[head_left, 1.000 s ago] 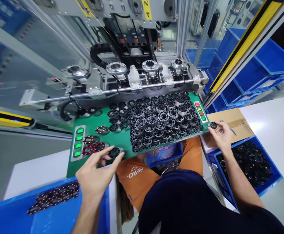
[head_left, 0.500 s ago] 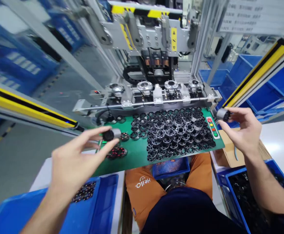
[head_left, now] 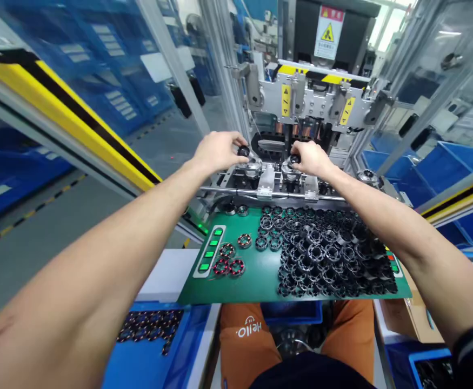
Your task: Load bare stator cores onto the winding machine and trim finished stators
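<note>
My left hand (head_left: 219,153) is closed on a small round cap with a black end (head_left: 243,152), held at the leftmost visible metal fixture (head_left: 253,167) of the machine. At the fixture to its right (head_left: 288,174), the fingers of my right hand (head_left: 314,160) grip a similar black-ended cap (head_left: 295,159). Whether either cap is fully seated cannot be seen. Below lies a green work mat (head_left: 256,283), bearing stacked black stator rings (head_left: 316,253) and several copper-wound stators (head_left: 227,250) on its left side.
Green-lit buttons (head_left: 211,251) flank the mat's left edge. Yellow-and-black posts (head_left: 78,121) stand at both sides of the machine. A blue bin (head_left: 179,351) with wound stators sits lower left; another blue bin (head_left: 414,359) is lower right, beside a cardboard box (head_left: 410,316).
Both hands have moved from the mat's two sides, forward and inward to the fixtures, each still with its cap. The head view has shifted left.
</note>
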The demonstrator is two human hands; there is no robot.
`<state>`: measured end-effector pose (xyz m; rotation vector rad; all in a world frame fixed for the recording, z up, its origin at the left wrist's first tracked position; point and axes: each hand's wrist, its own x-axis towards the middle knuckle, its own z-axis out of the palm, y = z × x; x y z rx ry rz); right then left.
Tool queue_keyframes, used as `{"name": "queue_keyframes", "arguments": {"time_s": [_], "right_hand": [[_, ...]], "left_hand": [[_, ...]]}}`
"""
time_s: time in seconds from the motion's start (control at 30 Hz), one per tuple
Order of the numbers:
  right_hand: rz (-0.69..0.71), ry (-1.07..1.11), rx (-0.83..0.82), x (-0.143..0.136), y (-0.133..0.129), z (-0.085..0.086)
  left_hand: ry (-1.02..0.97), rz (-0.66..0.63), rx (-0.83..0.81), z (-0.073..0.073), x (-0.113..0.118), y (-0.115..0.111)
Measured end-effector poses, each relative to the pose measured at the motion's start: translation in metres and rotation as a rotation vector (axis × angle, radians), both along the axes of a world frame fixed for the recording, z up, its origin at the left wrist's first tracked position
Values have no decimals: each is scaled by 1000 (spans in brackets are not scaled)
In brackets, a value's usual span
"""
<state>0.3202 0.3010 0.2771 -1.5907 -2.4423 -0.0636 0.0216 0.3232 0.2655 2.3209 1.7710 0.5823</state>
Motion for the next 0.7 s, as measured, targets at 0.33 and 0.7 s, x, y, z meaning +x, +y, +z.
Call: {"name": "queue_keyframes", "arguments": {"time_s": [0.33,0.7], "right_hand": [[71,-113,-68,1,38,-2],[156,-232,-114,-4,62,-1]], "left_hand": [[56,-106,-53,-30,-19,48],[178,-244,-203,-24,-18,96]]}}
